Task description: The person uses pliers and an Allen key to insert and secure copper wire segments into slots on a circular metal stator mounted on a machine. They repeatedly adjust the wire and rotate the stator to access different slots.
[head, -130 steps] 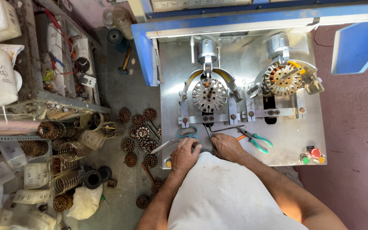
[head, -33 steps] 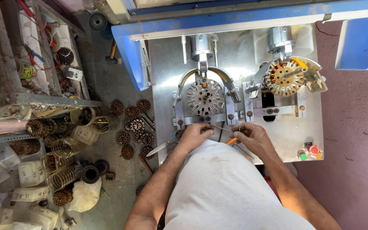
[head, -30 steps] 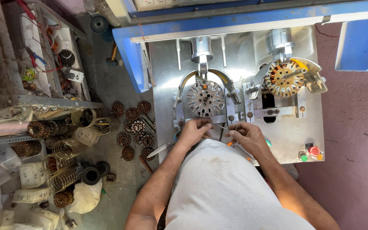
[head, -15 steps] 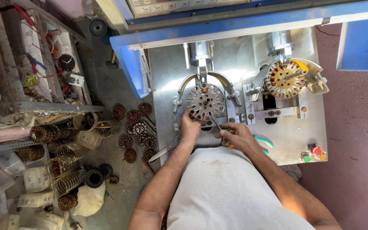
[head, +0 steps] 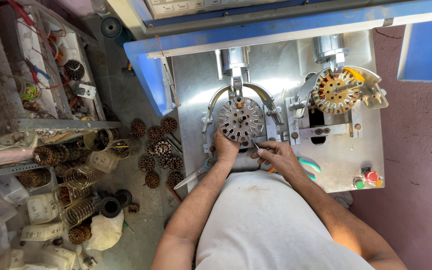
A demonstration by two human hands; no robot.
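On machine plate: left hand [head: 224, 147] grips slotted stator [head: 241, 119]; right hand [head: 277, 157] pinches thin tool [head: 256, 145] (tip near stator).

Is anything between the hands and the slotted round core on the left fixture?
Nothing visible. The left hand already touches the lower left edge of the slotted round core. The right hand sits just below and to its right, holding a thin tool whose tip points toward the core's lower edge, with only bare metal table between.
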